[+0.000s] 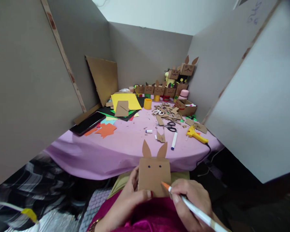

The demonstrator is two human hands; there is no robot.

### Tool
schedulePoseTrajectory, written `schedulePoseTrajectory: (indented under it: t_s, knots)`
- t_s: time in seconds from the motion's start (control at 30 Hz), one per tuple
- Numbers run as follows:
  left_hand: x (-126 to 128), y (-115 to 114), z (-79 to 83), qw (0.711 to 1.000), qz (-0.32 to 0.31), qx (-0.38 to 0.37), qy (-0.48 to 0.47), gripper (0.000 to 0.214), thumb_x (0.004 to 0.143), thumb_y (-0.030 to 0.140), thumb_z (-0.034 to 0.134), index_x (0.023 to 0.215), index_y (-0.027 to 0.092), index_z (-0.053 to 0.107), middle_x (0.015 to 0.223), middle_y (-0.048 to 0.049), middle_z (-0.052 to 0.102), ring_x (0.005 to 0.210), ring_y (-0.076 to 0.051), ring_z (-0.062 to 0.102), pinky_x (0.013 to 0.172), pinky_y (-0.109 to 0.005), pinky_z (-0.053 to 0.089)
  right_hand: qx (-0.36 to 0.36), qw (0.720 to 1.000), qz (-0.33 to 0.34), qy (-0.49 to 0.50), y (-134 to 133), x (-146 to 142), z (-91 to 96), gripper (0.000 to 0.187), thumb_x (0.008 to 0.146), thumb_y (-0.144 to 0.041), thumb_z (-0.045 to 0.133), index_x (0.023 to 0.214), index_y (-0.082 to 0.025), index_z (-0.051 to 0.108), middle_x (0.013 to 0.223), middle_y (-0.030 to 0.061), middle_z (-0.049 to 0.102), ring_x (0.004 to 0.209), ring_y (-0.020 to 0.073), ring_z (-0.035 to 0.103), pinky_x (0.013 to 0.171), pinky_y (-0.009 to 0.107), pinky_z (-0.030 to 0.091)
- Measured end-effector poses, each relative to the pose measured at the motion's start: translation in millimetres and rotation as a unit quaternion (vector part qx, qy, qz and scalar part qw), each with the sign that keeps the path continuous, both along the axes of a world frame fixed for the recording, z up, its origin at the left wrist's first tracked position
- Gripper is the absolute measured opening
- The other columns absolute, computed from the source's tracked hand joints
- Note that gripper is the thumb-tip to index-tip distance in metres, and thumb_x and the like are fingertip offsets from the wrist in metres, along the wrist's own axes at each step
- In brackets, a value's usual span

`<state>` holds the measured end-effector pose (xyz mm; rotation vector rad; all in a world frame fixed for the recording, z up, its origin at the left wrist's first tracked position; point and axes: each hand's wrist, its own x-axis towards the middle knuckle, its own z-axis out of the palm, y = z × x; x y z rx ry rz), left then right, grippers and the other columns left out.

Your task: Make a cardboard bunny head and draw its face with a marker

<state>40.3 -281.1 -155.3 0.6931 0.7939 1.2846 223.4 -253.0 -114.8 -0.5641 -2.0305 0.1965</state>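
My left hand (128,199) grips a brown cardboard box (154,175) from its left and lower edge, held over my lap. The box has two pointed ears on top and two small black dot eyes on its front. My right hand (192,201) pinches a white marker with an orange tip (195,209). The orange tip touches the lower right part of the box's front face.
A table with a purple cloth (125,146) carries coloured paper sheets (124,103), a black phone (87,124), scissors (170,126), a yellow glue gun (195,134), a blue-capped marker (174,140), cardboard scraps and a row of finished cardboard animal boxes (159,90). Grey partition walls enclose it.
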Motion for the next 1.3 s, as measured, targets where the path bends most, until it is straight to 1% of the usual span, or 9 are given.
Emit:
schedulePoseTrajectory:
  t_s: [0.13,0.27,0.43,0.57,0.67,0.77,0.9,1.0,1.3]
  knots:
    - [0,-3,3.3,0.996,-0.044,-0.023,-0.072,0.074,0.060,0.019,0.070,0.128,0.023,0.040,0.125,-0.0107,0.058,0.121,-0.034,0.049,0.102,-0.047,0.033,-0.003,1.000,0.007,0.017,-3,1,5.7,0.017,0.076,-0.008,0.046,0.084,-0.021,0.052,0.064,-0.0012,0.065,0.054,0.0124,0.063,0.054,0.024,0.046]
    - [0,-6,5.2,0.995,-0.053,-0.033,-0.081,0.076,0.064,0.016,0.066,0.133,0.026,0.036,0.123,-0.0088,0.060,0.118,-0.032,0.052,0.102,-0.047,0.034,-0.009,0.998,0.013,0.059,-4,-2,6.0,0.019,0.074,-0.007,0.045,0.084,-0.022,0.053,0.061,-0.0019,0.063,0.054,0.0132,0.063,0.053,0.023,0.047]
    - [-5,7,7.2,1.000,0.014,-0.002,-0.024,0.082,0.061,0.016,0.071,0.134,0.023,0.036,0.132,-0.0122,0.054,0.121,-0.034,0.048,0.099,-0.047,0.038,-0.029,0.994,-0.011,0.105,-4,-8,-2.8,0.013,0.076,-0.012,0.045,0.079,-0.022,0.054,0.058,-0.0032,0.061,0.050,0.0114,0.060,0.052,0.022,0.044]
    - [-18,31,24.7,0.990,0.102,0.072,0.061,0.097,0.051,0.018,0.079,0.136,0.023,0.033,0.140,-0.0123,0.045,0.129,-0.037,0.038,0.103,-0.046,0.034,-0.038,0.995,-0.020,0.095,0,-10,-11.6,0.011,0.079,-0.014,0.044,0.077,-0.022,0.052,0.054,-0.0036,0.058,0.046,0.0113,0.055,0.051,0.023,0.041]
    - [-24,43,41.9,0.983,0.120,0.102,0.092,0.093,0.054,0.015,0.077,0.136,0.023,0.034,0.140,-0.0101,0.046,0.131,-0.034,0.035,0.106,-0.043,0.030,-0.034,0.995,-0.026,0.090,4,-10,-15.4,0.012,0.081,-0.014,0.042,0.076,-0.021,0.052,0.054,-0.0027,0.058,0.045,0.0116,0.054,0.050,0.023,0.040]
    - [-22,49,50.1,0.981,0.114,0.115,0.103,0.090,0.055,0.015,0.076,0.135,0.024,0.036,0.139,-0.0082,0.047,0.132,-0.032,0.035,0.107,-0.041,0.030,-0.016,0.994,-0.030,0.105,9,-13,-16.0,0.012,0.081,-0.015,0.042,0.075,-0.021,0.050,0.052,-0.0033,0.055,0.043,0.0111,0.054,0.047,0.021,0.040]
    - [-13,50,45.8,0.984,0.089,0.111,0.105,0.094,0.050,0.018,0.078,0.135,0.022,0.036,0.138,-0.0107,0.049,0.127,-0.036,0.040,0.098,-0.042,0.041,0.040,0.990,-0.037,0.128,15,-18,-13.2,0.012,0.081,-0.012,0.043,0.078,-0.020,0.051,0.054,-0.0027,0.056,0.043,0.0106,0.054,0.048,0.021,0.042]
    - [-6,49,41.2,0.987,0.071,0.103,0.100,0.094,0.050,0.018,0.077,0.135,0.022,0.038,0.137,-0.0115,0.050,0.123,-0.037,0.044,0.094,-0.043,0.044,0.071,0.988,-0.030,0.130,19,-19,-11.2,0.013,0.081,-0.009,0.043,0.079,-0.019,0.051,0.055,-0.0020,0.056,0.044,0.0108,0.053,0.047,0.021,0.042]
    - [4,44,34.2,0.994,0.038,0.081,0.069,0.097,0.050,0.012,0.071,0.137,0.027,0.031,0.133,-0.0075,0.051,0.123,-0.035,0.044,0.097,-0.041,0.040,0.065,0.990,-0.017,0.121,20,-16,-11.2,0.012,0.081,-0.009,0.044,0.082,-0.019,0.051,0.057,-0.0002,0.057,0.047,0.0116,0.050,0.047,0.023,0.040]
